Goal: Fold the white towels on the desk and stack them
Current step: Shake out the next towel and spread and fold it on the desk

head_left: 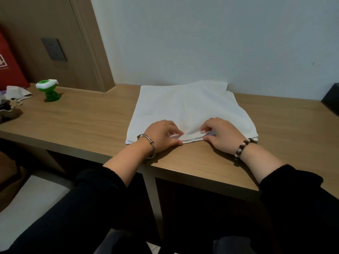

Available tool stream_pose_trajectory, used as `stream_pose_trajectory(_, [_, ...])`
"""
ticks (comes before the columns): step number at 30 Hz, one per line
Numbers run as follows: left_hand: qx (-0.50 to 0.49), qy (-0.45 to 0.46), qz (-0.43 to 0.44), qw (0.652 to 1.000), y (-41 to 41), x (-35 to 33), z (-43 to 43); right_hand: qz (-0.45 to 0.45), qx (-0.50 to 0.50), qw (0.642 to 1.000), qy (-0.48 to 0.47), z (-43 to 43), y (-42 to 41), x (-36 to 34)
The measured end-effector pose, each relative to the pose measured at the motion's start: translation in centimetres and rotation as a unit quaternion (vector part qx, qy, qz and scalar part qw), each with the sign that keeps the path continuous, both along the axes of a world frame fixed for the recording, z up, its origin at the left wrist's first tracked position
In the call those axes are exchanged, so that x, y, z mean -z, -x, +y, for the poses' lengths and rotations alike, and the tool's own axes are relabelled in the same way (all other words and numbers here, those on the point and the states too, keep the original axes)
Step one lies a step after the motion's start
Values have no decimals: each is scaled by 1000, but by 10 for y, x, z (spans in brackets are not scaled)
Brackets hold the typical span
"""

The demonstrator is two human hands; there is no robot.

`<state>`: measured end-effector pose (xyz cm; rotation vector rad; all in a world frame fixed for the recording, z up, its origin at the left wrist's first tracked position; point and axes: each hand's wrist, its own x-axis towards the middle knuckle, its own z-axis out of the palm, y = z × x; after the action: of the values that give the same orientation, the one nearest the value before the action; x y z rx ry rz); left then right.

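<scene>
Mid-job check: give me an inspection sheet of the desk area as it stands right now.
Surface: wooden desk, light brown.
Job's things: white towel spread flat, far edge at the wall; a second layer shows at its far right corner.
Clutter: green toy, crumpled cloth and red bag at far left; dark object at right edge.
Hands: left hand and right hand both pinch the towel's near hem.
Cables: nothing seen.
Surroundings: pale wall, wall socket on a wood panel.

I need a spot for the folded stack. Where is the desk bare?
Bare desk between the green toy and the white towel, and right of the towel up to the black object. Crowded far left: cloth and a red bag.
</scene>
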<state>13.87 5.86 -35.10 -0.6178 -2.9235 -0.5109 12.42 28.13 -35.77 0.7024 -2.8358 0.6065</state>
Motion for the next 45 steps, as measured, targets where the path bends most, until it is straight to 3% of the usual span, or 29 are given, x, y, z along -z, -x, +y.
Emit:
stream_pose_trajectory(7, [26, 102, 60, 993, -6, 7, 0, 91, -38, 995, 24, 2, -13, -7])
stream_pose_trajectory(11, [20, 79, 66, 994, -6, 10, 0, 19, -42, 998, -33, 4, -17, -6])
stream_pose_trajectory(17, [60, 79, 91, 991, -6, 7, 3, -6, -21, 999, -28, 0, -18, -8])
stream_pose_trajectory(28, [77, 95, 109, 986, -6, 5, 4, -24, 7, 999, -30, -4, -21, -7])
stream_pose_trajectory(40, [79, 101, 101, 987, -12, 3, 6, 18, -18, 997, -71, 11, -23, -6])
stream_pose_trajectory(45, [77, 143, 51, 985, -4, -10, 3, -22, 15, 1000, -6, 28, -30, -8])
